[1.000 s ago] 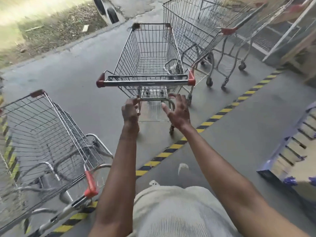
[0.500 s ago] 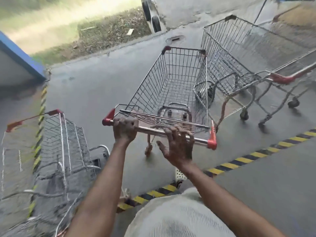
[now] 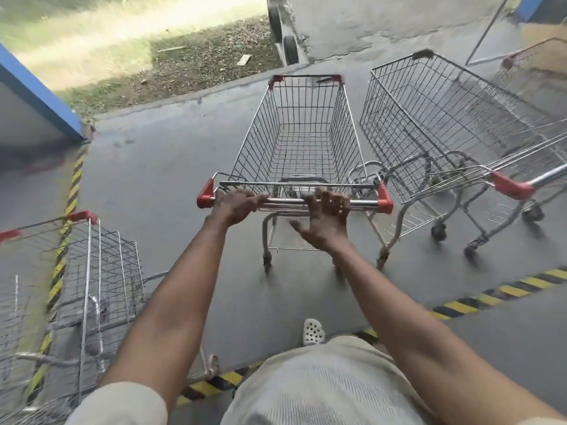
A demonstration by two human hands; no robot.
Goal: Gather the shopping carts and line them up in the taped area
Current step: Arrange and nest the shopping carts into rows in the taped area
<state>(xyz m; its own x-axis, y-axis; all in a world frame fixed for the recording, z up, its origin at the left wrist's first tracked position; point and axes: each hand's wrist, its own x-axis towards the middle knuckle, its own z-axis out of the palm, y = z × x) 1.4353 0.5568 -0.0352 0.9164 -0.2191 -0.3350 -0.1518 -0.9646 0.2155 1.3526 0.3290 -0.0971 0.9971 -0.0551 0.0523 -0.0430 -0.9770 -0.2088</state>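
An empty wire shopping cart (image 3: 294, 142) with red corner caps stands straight in front of me on grey concrete. My left hand (image 3: 236, 207) is wrapped around the left part of its metal handle bar (image 3: 285, 201). On the bar's right half my right hand (image 3: 325, 219) lies with fingers hooked over it and the thumb spread. Yellow-black floor tape (image 3: 478, 302) runs behind the cart along the near edge, and another strip of tape (image 3: 73, 185) runs up the left side.
A second cart (image 3: 429, 124) stands close on the right, nearly touching mine, with a third cart (image 3: 534, 75) behind it. Another cart (image 3: 101, 271) sits at lower left on the tape. A blue-edged wall (image 3: 36, 90) and a grass verge lie beyond.
My hands reached the handle bar and closed on it. The cart has swung from angled to pointing straight ahead, and my view has turned left and moved closer.
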